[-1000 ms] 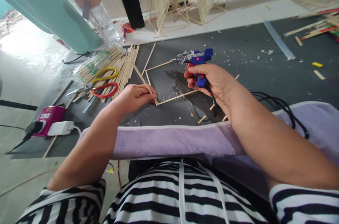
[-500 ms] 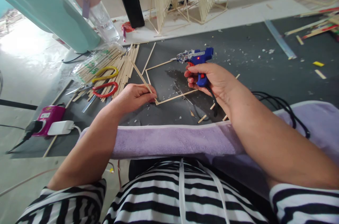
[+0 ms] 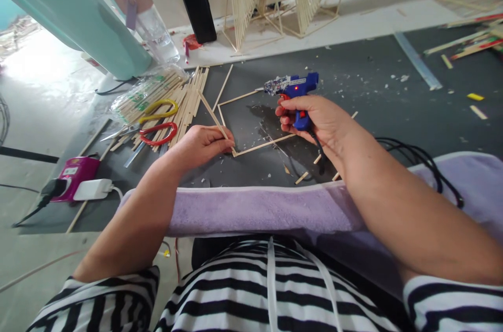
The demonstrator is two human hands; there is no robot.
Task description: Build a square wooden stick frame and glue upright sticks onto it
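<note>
My left hand [image 3: 210,143] pinches a thin wooden stick [image 3: 210,110] near its lower end, at the near-left corner of a stick frame [image 3: 267,144] lying on the dark table. The stick slants up from that corner. A blue hot glue gun [image 3: 302,88] is in my right hand [image 3: 310,117], my fingers wrapped round its handle. Its small light glows red, and the nozzle points left over the frame's far side. Where the frame's right side runs, my right hand and the gun partly hide it.
Scissors [image 3: 159,133] with red and yellow handles lie on loose sticks [image 3: 192,96] at left. A phone [image 3: 196,4] leans on the wall beside stick models [image 3: 241,7]. A power adapter [image 3: 74,177] sits front left. A black cable [image 3: 428,164] loops at right.
The whole view has shifted very slightly. Both hands keep their places, with the stick and the glue gun still held.
</note>
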